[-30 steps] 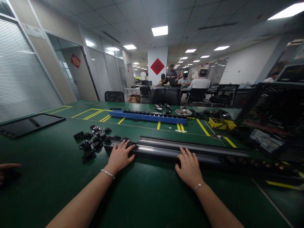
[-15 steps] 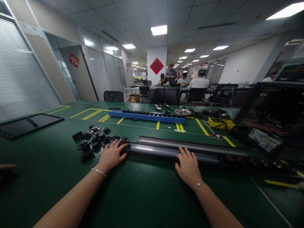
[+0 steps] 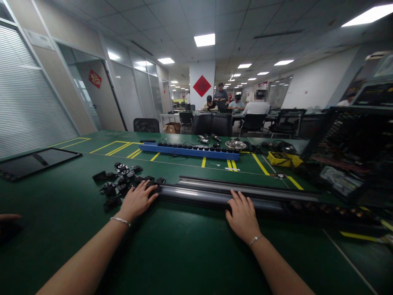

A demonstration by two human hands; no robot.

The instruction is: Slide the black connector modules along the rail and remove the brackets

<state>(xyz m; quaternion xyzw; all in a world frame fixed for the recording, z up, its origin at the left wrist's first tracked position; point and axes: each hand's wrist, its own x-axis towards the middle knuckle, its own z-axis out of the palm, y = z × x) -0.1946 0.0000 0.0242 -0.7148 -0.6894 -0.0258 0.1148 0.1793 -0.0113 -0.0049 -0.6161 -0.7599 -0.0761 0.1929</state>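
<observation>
Metal rail (image 3: 215,196) under both flat hands (image 3: 190,207).

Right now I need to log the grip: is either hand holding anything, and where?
Nothing is gripped. The left hand lies flat at the left end of the long metal rail; the right hand lies flat on its middle.

Your bare hands, left hand (image 3: 137,200) and right hand (image 3: 243,216), lay on a glossy dark metal rail (image 3: 215,196). The table mat (image 3: 184,254) looked matt green, smooth. Small black parts (image 3: 118,184) looked plastic. The bowl (image 3: 236,144) was shiny metal.
</observation>
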